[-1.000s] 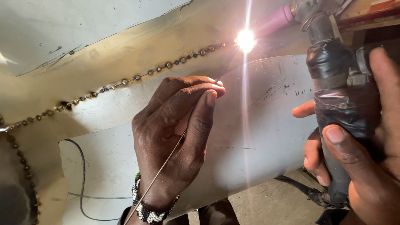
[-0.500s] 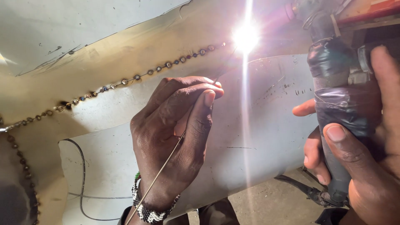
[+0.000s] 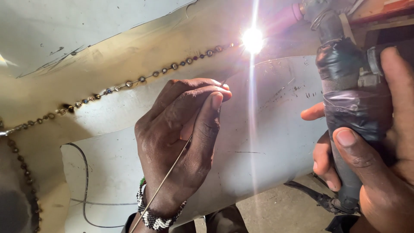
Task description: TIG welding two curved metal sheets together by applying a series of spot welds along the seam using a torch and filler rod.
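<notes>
At far seam (image 3: 129, 84) | left hand (image 3: 181, 142) fingers pinching filler rod (image 3: 172, 166) | right hand (image 3: 371, 164) fingers wrapped round torch (image 3: 349, 90) | arc (image 3: 252, 39) lit | tacks run left of arc; right stretch looks unwelded

My left hand (image 3: 181, 146) pinches a thin bare metal filler rod (image 3: 172, 166), smooth and dull grey. My right hand (image 3: 366, 159) grips a torch handle (image 3: 351, 99) wrapped in glossy, wrinkled black tape. The sheet metal (image 3: 276, 142) is matt grey, scratched and scuffed; its seam (image 3: 129, 82) is a rough chain of dark, discoloured weld spots
</notes>
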